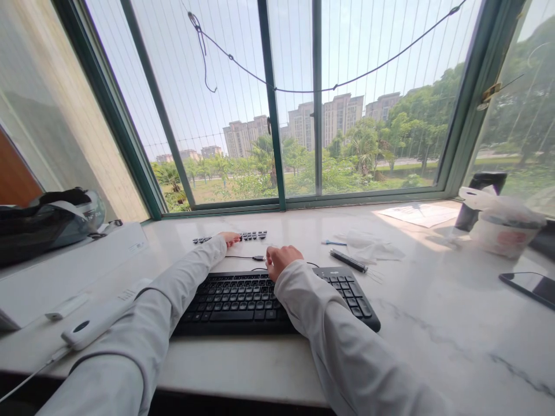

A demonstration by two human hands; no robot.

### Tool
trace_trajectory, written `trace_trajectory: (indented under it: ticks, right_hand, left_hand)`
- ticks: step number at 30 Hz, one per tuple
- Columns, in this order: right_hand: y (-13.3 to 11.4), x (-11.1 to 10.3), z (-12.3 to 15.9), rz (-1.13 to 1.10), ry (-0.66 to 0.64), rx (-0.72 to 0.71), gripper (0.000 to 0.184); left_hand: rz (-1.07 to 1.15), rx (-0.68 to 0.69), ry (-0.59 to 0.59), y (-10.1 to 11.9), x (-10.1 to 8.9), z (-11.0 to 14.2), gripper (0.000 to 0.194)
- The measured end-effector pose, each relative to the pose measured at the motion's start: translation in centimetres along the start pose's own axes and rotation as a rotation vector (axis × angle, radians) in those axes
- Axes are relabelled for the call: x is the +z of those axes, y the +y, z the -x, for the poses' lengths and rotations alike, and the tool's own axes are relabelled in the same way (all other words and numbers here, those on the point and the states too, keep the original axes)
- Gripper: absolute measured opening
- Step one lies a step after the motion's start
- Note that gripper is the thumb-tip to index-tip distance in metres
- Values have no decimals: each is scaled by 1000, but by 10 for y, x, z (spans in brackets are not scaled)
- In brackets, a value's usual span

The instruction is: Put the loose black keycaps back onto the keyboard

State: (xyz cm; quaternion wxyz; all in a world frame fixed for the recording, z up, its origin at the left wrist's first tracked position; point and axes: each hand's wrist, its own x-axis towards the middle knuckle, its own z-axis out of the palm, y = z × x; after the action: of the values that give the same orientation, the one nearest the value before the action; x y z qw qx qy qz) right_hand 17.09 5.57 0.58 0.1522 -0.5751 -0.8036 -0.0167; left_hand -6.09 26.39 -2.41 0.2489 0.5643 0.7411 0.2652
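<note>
A black keyboard [243, 297] lies on a white marble sill [433, 312] before me. Beyond it runs a row of loose black keycaps [254, 235]. My left hand [229, 237] reaches past the keyboard into that row, its fingers curled on the keycaps; its sleeve covers most of the hand. My right hand [281, 258] is curled in a loose fist over the keyboard's top edge, near the black cable [245, 257]. Whether it holds anything is hidden.
A black pen-like tool [348, 260], a blue pen [330, 242] and a crumpled tissue [370, 247] lie right of the hands. Farther right are papers [418, 214], a bagged cup [503, 228] and a phone [529, 286]. A dark bag [47, 222] and white boxes [65, 271] sit left.
</note>
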Motion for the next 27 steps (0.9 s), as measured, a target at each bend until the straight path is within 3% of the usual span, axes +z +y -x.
trace_trajectory:
  ticks: [3,7,12,20,27]
  right_hand:
    - [-1,0,0,2,2,1,16]
    - [-1,1,1,7,7,-4,16]
    - [-1,1,0,5,4,-4,16]
    - [-2,-1,2,5,7,-4,17]
    - [1,3,-1,10,3,-2,15]
  left_hand:
    - [-175,55,50,-4,-6,3,35]
    - [-373,292,149,-10,-13,8,28]
    - [-573,510,138,-18,-18,10,20]
    - [-692,576,118,-19,-15,15,29]
    - [-653,544,109,-8,-12,24,14]
